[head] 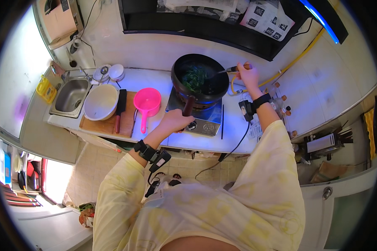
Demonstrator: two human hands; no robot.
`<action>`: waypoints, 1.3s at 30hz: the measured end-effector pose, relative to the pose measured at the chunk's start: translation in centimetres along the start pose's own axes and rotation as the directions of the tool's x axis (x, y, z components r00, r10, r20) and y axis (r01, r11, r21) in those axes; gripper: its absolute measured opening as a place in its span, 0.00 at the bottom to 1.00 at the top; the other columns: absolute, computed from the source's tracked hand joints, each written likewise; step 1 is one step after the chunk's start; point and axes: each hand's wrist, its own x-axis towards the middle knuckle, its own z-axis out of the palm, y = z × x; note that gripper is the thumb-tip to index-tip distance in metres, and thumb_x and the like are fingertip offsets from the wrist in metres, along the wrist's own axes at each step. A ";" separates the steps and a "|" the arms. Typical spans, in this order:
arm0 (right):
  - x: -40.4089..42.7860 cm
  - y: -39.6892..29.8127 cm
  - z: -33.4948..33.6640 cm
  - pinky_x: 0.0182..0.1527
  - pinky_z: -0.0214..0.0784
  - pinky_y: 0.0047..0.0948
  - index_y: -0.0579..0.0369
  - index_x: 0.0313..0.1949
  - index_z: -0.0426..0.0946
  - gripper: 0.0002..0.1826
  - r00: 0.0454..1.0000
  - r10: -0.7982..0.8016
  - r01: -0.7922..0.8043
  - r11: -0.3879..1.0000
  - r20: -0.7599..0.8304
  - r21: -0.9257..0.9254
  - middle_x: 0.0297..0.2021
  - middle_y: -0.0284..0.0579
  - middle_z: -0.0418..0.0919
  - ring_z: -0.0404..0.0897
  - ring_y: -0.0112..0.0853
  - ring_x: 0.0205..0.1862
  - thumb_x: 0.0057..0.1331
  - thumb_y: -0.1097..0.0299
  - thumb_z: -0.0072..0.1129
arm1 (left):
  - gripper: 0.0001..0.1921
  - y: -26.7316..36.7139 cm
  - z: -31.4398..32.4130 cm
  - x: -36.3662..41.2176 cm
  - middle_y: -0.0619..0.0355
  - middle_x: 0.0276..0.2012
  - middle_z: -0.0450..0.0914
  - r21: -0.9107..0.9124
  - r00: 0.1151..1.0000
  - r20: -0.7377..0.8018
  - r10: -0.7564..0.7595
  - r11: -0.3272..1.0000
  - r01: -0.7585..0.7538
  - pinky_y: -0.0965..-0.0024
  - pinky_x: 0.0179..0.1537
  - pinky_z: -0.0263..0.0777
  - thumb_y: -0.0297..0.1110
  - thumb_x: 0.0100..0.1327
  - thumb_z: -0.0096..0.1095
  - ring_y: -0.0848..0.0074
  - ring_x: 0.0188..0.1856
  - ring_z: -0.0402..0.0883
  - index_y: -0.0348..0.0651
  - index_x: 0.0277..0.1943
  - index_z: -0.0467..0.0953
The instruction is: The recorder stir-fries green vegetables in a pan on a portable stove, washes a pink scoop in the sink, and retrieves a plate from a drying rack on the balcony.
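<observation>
A dark wok [179,75] sits on a steel gas stove [204,120], tilted a little. Chopped leafy greens [194,78] lie in its left half. My left hand [176,120] grips the wok's brown handle [188,106], just above the stove's control knob [192,126]. In my right hand [248,76] is the wooden-handled end of a metal spatula [227,70], which reaches into the wok from the right. The spatula's blade is hard to make out against the dark inside.
Left of the stove are a pink water ladle [147,100], a wooden cutting board [94,125] bearing a cleaver [121,102] and white basin [101,102], and a steel sink [70,97]. A yellow gas hose [289,67] runs along the right wall. A range hood [194,39] hangs above.
</observation>
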 end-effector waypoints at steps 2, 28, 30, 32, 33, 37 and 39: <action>0.7 1.9 0.5 0.33 0.74 0.25 0.59 0.32 0.75 0.13 0.982 -0.032 0.003 0.989 0.185 0.151 0.25 0.43 0.80 0.83 0.26 0.30 0.64 0.61 0.63 | 0.22 -0.2 0.0 0.5 0.56 0.17 0.77 -0.037 1.000 0.015 0.001 0.999 -0.001 0.73 0.18 0.69 0.51 0.58 0.62 0.75 0.16 0.77 0.35 0.25 0.76; -7.2 -1.6 -1.3 0.39 0.72 0.40 0.55 0.43 0.78 0.12 0.539 -0.550 0.793 0.587 0.639 -0.163 0.35 0.49 0.78 0.79 0.49 0.38 0.60 0.69 0.64 | 0.14 -0.8 -0.3 0.8 0.56 0.18 0.74 -0.372 0.984 0.176 0.042 0.928 0.027 0.75 0.14 0.54 0.40 0.50 0.65 0.78 0.15 0.70 0.36 0.28 0.73; -6.3 -0.2 0.0 0.40 0.73 0.40 0.54 0.44 0.77 0.12 0.636 -0.576 0.745 0.633 0.514 -0.212 0.37 0.49 0.78 0.79 0.49 0.38 0.61 0.69 0.63 | 0.15 -1.0 -0.7 1.1 0.57 0.19 0.74 -0.364 0.976 0.215 0.033 0.930 0.049 0.75 0.15 0.55 0.41 0.51 0.65 0.79 0.16 0.70 0.37 0.29 0.73; -6.0 0.7 0.2 0.40 0.73 0.39 0.55 0.45 0.77 0.12 0.594 -0.600 0.775 0.605 0.536 -0.181 0.37 0.49 0.78 0.79 0.49 0.38 0.61 0.70 0.63 | 0.15 -1.1 -0.7 1.4 0.57 0.20 0.74 -0.355 0.965 0.261 0.027 0.932 0.070 0.76 0.15 0.55 0.42 0.52 0.66 0.79 0.17 0.69 0.38 0.31 0.73; -6.2 0.2 0.4 0.41 0.73 0.38 0.55 0.45 0.76 0.12 0.547 -0.626 0.805 0.575 0.556 -0.144 0.37 0.48 0.78 0.79 0.49 0.38 0.61 0.71 0.63 | 0.16 -1.1 -0.9 1.3 0.57 0.20 0.75 -0.335 0.964 0.263 0.026 0.940 0.066 0.75 0.15 0.55 0.44 0.53 0.65 0.79 0.16 0.69 0.38 0.32 0.74; -7.9 -4.0 -4.1 0.42 0.73 0.37 0.57 0.44 0.78 0.13 0.525 -0.499 0.741 0.666 0.690 -0.083 0.36 0.48 0.80 0.80 0.46 0.39 0.59 0.71 0.64 | 0.19 -1.2 -1.1 1.4 0.58 0.19 0.75 -0.344 0.960 0.278 0.022 0.936 0.078 0.75 0.15 0.55 0.49 0.57 0.63 0.80 0.15 0.68 0.38 0.33 0.75; -8.9 -8.2 -6.7 0.43 0.73 0.37 0.58 0.43 0.79 0.12 0.537 -0.462 0.717 0.691 0.706 -0.093 0.36 0.48 0.81 0.80 0.45 0.39 0.59 0.70 0.64 | 0.20 -1.5 -1.2 1.7 0.59 0.19 0.75 -0.338 0.966 0.259 0.016 0.938 0.075 0.75 0.15 0.55 0.50 0.57 0.62 0.80 0.15 0.67 0.38 0.34 0.75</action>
